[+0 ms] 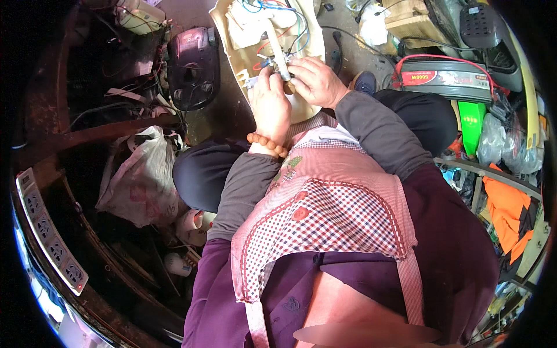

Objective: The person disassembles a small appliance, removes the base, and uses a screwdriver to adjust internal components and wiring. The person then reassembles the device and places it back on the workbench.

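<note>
A cream plastic appliance housing (237, 43) lies open at the top middle, with red, blue and green wires (301, 29) inside it. A pale bar (277, 49) runs lengthwise through its middle. My left hand (271, 107), with a beaded bracelet (267, 144) at the wrist, reaches into the near end of the housing, its fingers bent together left of the bar's tip. From the right, my right hand (318, 82) comes to the same spot, fingers curled beside the tip. Both hands are closed around small parts there; the fingers hide what they grip.
At left stand a dark glossy appliance shell (194, 69), a white plastic bag (142, 180) and a power strip (49, 232). To the right are a red-and-silver boxed device (444, 80), a green box (471, 124) and orange cloth (506, 209). A wooden block (409, 20) sits at the upper right.
</note>
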The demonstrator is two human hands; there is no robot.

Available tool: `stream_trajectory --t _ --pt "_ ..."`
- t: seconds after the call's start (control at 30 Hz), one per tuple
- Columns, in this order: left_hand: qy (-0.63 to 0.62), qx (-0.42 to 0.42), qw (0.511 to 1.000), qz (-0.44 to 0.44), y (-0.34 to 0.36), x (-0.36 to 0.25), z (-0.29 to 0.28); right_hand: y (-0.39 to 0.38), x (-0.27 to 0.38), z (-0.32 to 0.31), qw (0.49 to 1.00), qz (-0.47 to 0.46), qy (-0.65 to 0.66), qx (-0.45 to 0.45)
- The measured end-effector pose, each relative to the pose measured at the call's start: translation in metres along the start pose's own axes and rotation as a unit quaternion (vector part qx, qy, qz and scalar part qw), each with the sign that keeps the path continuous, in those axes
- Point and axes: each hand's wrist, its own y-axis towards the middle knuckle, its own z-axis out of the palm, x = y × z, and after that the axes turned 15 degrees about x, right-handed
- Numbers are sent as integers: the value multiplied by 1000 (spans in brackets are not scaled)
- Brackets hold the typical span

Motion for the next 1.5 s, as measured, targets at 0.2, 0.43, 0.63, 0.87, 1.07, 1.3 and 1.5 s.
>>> stream_trajectory --t 0.2,0.43,0.63,0.87,1.07,1.3,1.5 --pt "1 -15 1000 -10 8 -5 8 -8 -14 -2 1000 -22 -18 3" --pt "-56 -53 997 -7 12 -4 16 -5 -13 12 998 17 -45 -33" --pt "-173 -79 981 -34 18 -7 12 3 -12 11 997 54 19 -47" --pt "-407 -74 905 -100 15 2 18 11 -3 2 990 102 93 -11" --pt "-545 -105 819 -143 9 -5 6 20 10 -20 980 129 144 -40" --pt "-506 -146 835 -159 0 -1 7 16 13 -23 979 147 133 -40" --pt "-539 -142 801 -220 -3 -2 5 13 25 -32 976 177 117 -43"
